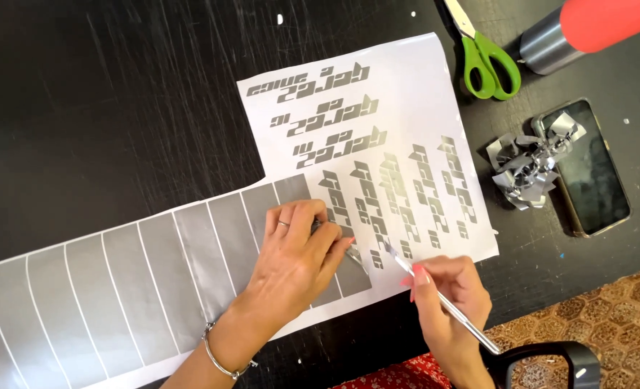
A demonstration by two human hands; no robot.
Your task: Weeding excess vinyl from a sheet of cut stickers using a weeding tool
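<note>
A white backing sheet (pixel 399 79) with grey cut vinyl lettering lies on the black table (pixel 104 108); a long strip of grey vinyl bars (pixel 118 281) runs off to the left. My left hand (pixel 295 252) presses down on the sheet and pinches a peeled grey vinyl piece at its fingertips. My right hand (pixel 450 302) holds a thin metal weeding tool (pixel 442 299) like a pen, its tip at the lettering beside the left fingertips.
Green-handled scissors (pixel 489 61) lie at the top right beside a grey cylinder with a red top (pixel 572 32). A crumpled wad of grey vinyl scraps (pixel 525 169) rests on a dark phone (pixel 594 180). A patterned floor shows at the lower right.
</note>
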